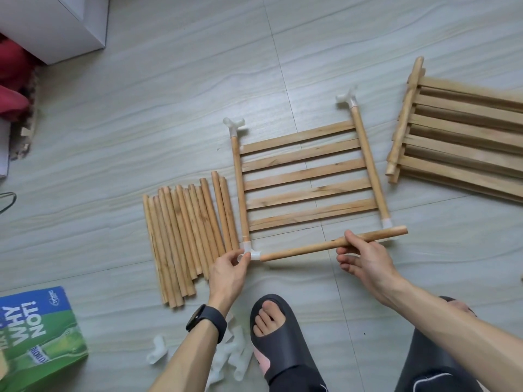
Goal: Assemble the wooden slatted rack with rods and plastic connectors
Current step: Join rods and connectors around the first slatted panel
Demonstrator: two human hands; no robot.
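A wooden slatted panel [307, 176] lies flat on the floor with a white plastic connector on each corner. My left hand [228, 270] pinches the near-left connector [250, 253]. A wooden rod [334, 244] is plugged into that connector and runs right along the panel's near edge. My right hand [365, 257] grips this rod around its middle. The rod's right end lies over the near-right connector [387, 223]. Two more connectors sit at the far corners, far-left connector [233, 125] and far-right connector [347, 99].
A pile of several loose rods [186, 236] lies left of the panel. More slatted panels [464, 134] are stacked at the right. Spare white connectors [226, 357] lie near my sandalled foot [280, 335]. A green and blue box [36, 338] sits at the near left, a white cabinet [56, 24] far left.
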